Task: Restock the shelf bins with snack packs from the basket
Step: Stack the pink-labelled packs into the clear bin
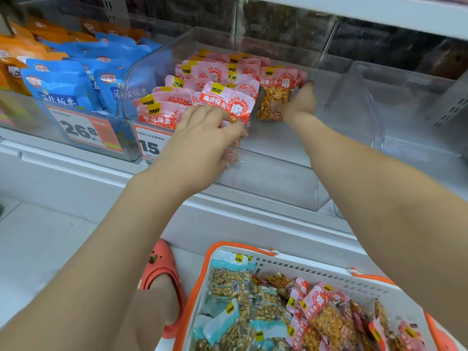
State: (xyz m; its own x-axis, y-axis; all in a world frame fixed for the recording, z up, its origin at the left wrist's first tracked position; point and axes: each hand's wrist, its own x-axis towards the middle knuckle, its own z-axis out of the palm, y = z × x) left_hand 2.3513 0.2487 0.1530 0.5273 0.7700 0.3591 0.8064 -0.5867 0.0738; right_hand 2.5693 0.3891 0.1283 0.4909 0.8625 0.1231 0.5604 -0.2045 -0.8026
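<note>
Presently, each hand, left hand [202, 138] and right hand [297, 102], grips one peanut pack [274, 97] inside the clear bin [354, 102]; hasty seating may topple the standing row [202, 82].

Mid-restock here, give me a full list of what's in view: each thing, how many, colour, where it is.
Peanut packs: many, pink-red, left part of the clear bin.
Clear bin: one, middle of shelf, right part bare.
Blue packs: many, bin to the left.
Orange packs: several, far left.
Price tags: two, orange-white, on bin fronts.
Basket: one, white with orange rim, on the floor.
Teal packs: several, basket left.
Basket peanut packs: several, pink-red, basket right.
Slipper: one in full view, coral, on a foot.
Left hand: grips front pack.
Right hand: holds a pack upright.
</note>
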